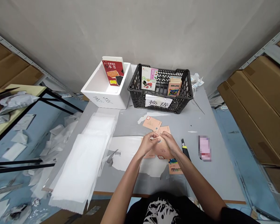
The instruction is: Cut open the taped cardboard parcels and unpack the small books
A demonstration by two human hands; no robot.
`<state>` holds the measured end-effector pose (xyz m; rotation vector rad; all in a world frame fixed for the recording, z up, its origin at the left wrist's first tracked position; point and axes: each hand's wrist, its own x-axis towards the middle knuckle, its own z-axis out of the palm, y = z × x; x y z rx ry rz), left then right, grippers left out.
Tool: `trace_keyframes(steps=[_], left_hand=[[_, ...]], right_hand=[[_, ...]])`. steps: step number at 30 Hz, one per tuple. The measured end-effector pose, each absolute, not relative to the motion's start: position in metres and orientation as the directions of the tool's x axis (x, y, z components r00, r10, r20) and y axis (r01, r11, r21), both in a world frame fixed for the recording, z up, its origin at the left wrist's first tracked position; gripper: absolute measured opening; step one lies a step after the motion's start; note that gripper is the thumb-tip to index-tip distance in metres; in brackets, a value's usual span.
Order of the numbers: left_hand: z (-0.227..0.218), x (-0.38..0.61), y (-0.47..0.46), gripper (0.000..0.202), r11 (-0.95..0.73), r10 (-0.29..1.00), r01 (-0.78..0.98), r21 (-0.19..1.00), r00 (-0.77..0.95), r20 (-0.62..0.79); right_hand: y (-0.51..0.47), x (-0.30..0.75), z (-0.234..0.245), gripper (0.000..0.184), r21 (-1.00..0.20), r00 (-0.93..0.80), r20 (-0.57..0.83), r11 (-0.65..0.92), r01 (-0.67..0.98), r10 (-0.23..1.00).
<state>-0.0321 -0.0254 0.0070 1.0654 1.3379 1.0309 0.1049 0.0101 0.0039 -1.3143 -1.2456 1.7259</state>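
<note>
My left hand [149, 142] and my right hand [170, 143] meet over the grey table, both closed on a small orange book [163, 150]. Fingertips of both hands pinch its upper edge, close together; a barcode shows just below them. Under and around it lie several similar books: one orange book [152, 123] sits above my hands, and another with a colourful cover [175, 168] lies below my right wrist. A sheet of white paper [128, 152] is spread beneath. To the right rests a black and yellow utility knife [185, 148].
A white foam box [107, 97] with a red book and a black plastic crate [162, 104] with books stand at the back. White packing sheets [77, 165] are stacked at left. A blurred pink object [204, 147] lies right. Cardboard boxes [254, 112] flank the table.
</note>
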Motion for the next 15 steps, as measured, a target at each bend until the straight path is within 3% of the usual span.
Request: trace_keyframes(steps=[6, 11, 15], left_hand=[[0.0, -0.037, -0.021, 0.02, 0.239, 0.966, -0.027, 0.971, -0.092, -0.24], [-0.003, -0.038, -0.019, 0.03, 0.278, 0.958, -0.07, 0.958, -0.049, -0.282], [-0.003, -0.034, -0.016, 0.037, 0.297, 0.952, -0.141, 0.945, -0.034, -0.304]], right_hand=[[0.011, 0.128, -0.005, 0.032, -0.962, -0.39, -0.217, -0.127, 0.243, 0.895], [0.006, 0.147, -0.005, 0.031, -0.87, -0.511, -0.222, 0.067, 0.488, 0.831], [0.011, 0.145, 0.001, 0.031, -0.86, -0.528, -0.206, 0.105, 0.499, 0.824]])
